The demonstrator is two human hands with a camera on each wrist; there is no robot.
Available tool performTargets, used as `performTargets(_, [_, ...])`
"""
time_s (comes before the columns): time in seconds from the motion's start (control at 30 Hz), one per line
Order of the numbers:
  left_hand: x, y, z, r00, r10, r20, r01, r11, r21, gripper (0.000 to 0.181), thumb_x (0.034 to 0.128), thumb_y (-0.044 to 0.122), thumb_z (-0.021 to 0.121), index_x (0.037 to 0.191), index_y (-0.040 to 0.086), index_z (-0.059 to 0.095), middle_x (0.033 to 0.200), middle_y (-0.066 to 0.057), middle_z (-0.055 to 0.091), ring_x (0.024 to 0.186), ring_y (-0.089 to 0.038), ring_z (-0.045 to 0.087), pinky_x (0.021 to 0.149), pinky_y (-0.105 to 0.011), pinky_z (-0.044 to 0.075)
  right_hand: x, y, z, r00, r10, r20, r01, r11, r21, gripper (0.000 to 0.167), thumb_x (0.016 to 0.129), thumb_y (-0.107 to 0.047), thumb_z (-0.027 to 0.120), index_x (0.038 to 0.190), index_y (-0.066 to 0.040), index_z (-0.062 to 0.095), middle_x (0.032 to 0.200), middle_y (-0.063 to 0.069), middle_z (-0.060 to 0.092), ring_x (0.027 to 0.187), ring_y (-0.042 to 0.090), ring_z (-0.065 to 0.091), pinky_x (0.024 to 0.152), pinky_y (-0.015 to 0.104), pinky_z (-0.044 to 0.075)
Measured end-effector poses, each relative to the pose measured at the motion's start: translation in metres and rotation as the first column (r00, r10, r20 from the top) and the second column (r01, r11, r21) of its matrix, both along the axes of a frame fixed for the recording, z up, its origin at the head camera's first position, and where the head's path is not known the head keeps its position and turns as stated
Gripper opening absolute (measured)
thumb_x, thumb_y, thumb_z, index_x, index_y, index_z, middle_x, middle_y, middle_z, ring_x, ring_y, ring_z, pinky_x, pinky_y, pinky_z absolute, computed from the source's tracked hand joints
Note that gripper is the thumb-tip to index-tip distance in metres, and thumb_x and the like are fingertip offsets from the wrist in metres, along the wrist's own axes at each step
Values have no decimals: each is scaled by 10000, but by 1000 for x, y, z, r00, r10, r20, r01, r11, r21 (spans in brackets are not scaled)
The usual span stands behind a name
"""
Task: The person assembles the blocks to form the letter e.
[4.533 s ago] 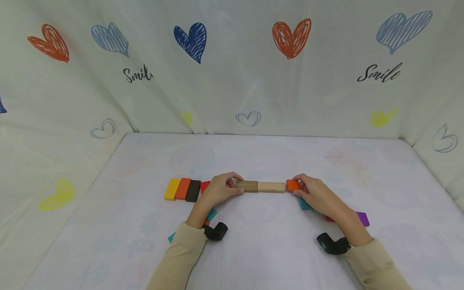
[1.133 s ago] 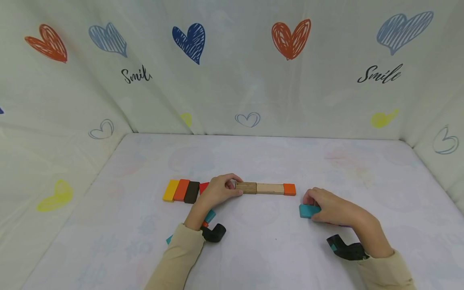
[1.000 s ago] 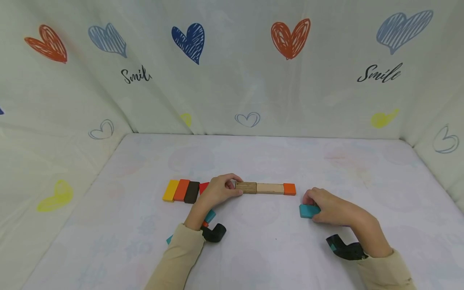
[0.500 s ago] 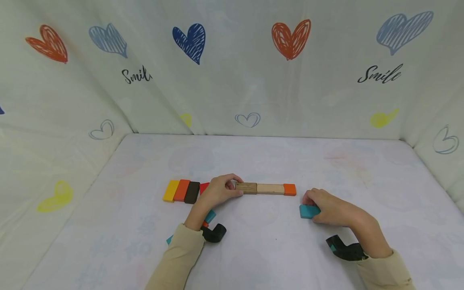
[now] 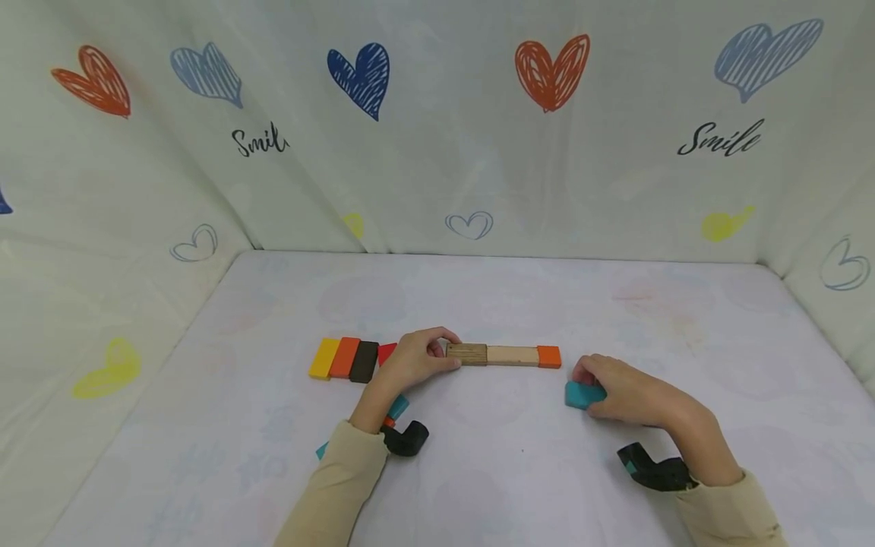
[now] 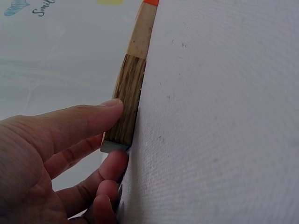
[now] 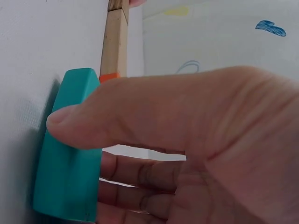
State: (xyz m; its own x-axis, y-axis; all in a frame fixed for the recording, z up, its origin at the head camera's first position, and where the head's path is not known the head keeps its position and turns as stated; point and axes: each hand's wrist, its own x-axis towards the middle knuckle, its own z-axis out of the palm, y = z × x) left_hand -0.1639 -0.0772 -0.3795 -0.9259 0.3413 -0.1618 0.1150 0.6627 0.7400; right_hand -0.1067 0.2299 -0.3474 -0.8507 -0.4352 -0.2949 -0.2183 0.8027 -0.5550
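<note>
- The word "Smile" [image 5: 721, 138] reads whole on the right of the pale cloth wall [image 5: 424, 171], among drawn hearts; on the left the same word is cut to "Smil" [image 5: 260, 140]
- The left hand [image 5: 415, 358] pinches the left end of a striped wooden block [image 5: 469, 354]; its grip is closed to the block's width, thumb on one face and fingers opposite
- The right hand [image 5: 627, 393] has its grip around a teal block [image 5: 579, 394], thumb across one face; whether the block is lifted or rests on the desk [image 5: 478, 296], I cannot tell
- A pale wooden block [image 5: 513, 355] touches the striped one end to end, and an orange block [image 5: 550, 357] touches its far end
- The left wrist view shows the striped block's pale end face, which the hand hides in the head view
- The right wrist view shows most of the teal block's length, while the head view leaves only its left part visible
- The joined row has its long axis running left to right; the teal block lies roughly the same way, its left end near the orange block but apart, and closer to the person
- Left of the left hand, yellow [image 5: 324, 358], red-orange [image 5: 345, 358], dark brown [image 5: 364, 362] and red [image 5: 386, 352] blocks lie side by side
</note>
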Motion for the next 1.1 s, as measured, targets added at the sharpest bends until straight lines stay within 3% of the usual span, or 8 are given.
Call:
performTargets(0.2, [0,-1,0,1000,0,-3,0,1000,-6,288,810,202,720,1085,167,642,720,-5,523,636,-141,459,565,-233,368,-2,1,2,999,-37,15,37,999,-31,300,789,-96,653,1056,-51,523,911,13,555,846,162,483,739,313,445])
performTargets(0.6, [-1,0,-1,1000,-9,-5,9,1000,-1,288,815,205,716,1089,164,640,721,-4,525,634,-135,458,565,-231,367,-7,-1,-1,988,-122,-91,115,990,-85,378,818,-123,662,1099,58,485,957,118,605,876,219,560,774,401,510])
performTargets(0.87, [-1,0,0,1000,-6,-9,6,1000,0,284,814,202,716,1085,165,641,718,-6,523,630,-139,457,562,-235,365,-14,-1,-7,964,-251,-89,243,966,-89,444,853,-161,645,1143,110,447,1007,240,585,896,299,558,784,439,505])
performTargets(1.1, [0,0,1,1000,-5,-7,5,1000,-3,284,816,201,715,1087,161,640,720,-8,524,632,-140,457,561,-235,365,-19,-5,-12,930,-351,-108,344,936,-73,508,870,-207,637,1185,123,413,1051,287,563,876,312,547,767,427,528])
